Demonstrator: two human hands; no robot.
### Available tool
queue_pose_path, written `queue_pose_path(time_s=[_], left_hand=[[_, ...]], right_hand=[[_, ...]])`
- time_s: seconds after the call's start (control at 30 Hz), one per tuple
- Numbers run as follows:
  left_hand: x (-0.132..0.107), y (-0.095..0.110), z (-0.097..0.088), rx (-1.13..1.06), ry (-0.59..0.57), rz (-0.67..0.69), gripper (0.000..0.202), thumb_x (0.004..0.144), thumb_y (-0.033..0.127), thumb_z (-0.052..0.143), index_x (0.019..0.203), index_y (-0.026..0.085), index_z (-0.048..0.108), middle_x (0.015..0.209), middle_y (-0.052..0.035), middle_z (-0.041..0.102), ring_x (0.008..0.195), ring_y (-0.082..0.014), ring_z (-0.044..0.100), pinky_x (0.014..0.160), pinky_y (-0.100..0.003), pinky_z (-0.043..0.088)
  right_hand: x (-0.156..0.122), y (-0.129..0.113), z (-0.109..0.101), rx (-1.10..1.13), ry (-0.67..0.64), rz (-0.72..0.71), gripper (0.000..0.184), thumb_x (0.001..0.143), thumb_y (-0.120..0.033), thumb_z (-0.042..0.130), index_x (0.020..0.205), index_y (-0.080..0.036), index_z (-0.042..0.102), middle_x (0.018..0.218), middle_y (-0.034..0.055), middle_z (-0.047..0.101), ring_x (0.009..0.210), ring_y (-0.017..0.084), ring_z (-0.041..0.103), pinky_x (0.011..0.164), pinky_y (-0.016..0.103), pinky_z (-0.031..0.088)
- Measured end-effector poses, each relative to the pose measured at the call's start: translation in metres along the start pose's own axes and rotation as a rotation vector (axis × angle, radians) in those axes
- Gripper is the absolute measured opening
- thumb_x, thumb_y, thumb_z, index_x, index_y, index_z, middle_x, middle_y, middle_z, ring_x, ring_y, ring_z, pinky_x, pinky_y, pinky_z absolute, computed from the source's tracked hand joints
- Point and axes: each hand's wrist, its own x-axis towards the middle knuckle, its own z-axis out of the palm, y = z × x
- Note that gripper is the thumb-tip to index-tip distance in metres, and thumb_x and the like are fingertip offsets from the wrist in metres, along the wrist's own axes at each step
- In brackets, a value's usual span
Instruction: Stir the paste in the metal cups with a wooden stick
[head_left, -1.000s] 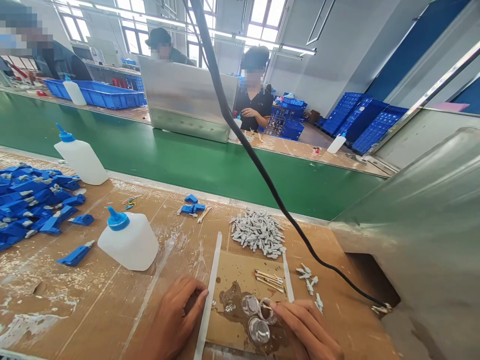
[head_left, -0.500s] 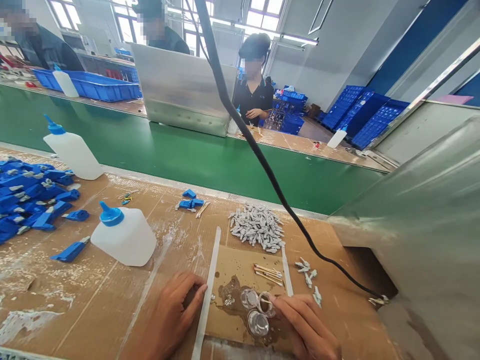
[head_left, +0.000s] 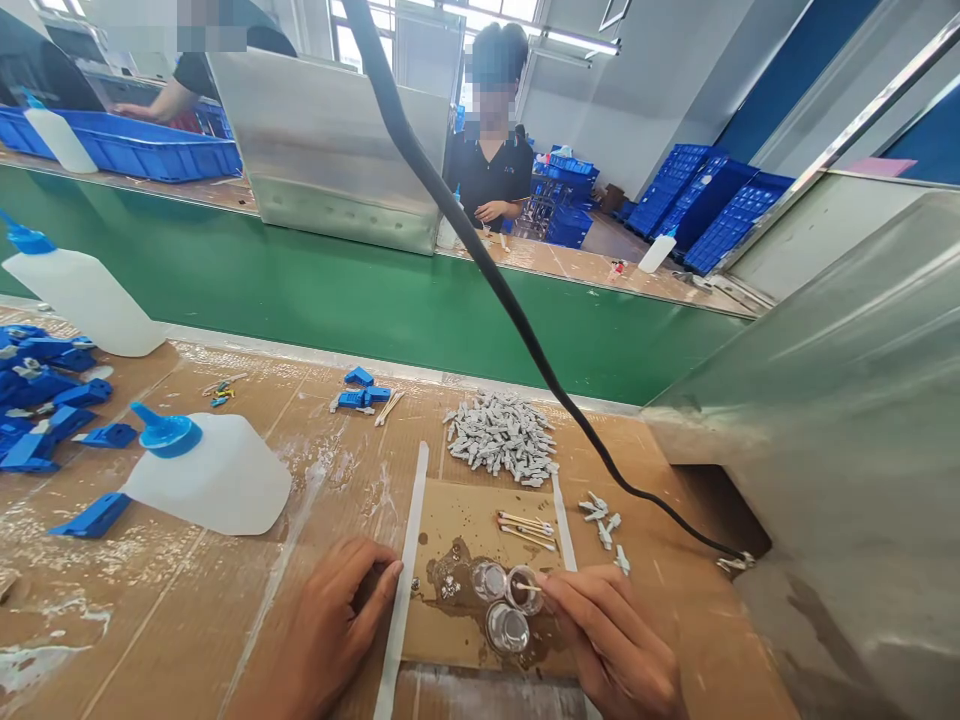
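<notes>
Wooden stick [head_left: 527,587] looks light and brittle; I'm pinching its end in the right hand [head_left: 611,640], tip at a glass cup [head_left: 523,590]. Left hand [head_left: 337,625] curls empty.

Daylight is pouring through the windows [head_left: 356,25] while ceiling lamps [head_left: 581,43] are lighting the room evenly, leaving only soft shadows. Glare is washing across the steel panel [head_left: 847,400], and the wide lens is bending the metal rail [head_left: 847,130] near the edge.
</notes>
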Motion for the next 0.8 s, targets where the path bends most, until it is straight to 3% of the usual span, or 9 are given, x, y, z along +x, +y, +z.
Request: queue_pose_path(time_s=[0.43,0.8], left_hand=[[-0.003,-0.003,0.001,0.008,-0.014,0.006,0.016,0.098,0.036,0.056,0.089,0.026,0.065,0.088,0.0028,0.07,0.083,-0.0165,0.066,0.075,-0.027,0.051],[0.0,0.003,-0.002,0.02,0.001,0.017,0.018,0.098,0.036,0.056,0.087,0.026,0.066,0.084,0.0039,0.071,0.079,-0.0156,0.067,0.072,-0.025,0.051]], right_hand=[[0.007,-0.002,-0.007,-0.026,0.037,-0.022,0.04,0.088,0.004,0.062,0.123,-0.015,0.067,0.098,0.0072,0.072,0.091,0.018,0.062,0.079,0.032,0.054],[0.001,0.003,0.008,0.009,-0.05,0.01,0.04,0.089,0.004,0.061,0.124,-0.016,0.065,0.099,0.0065,0.071,0.092,0.017,0.06,0.079,0.032,0.053]])
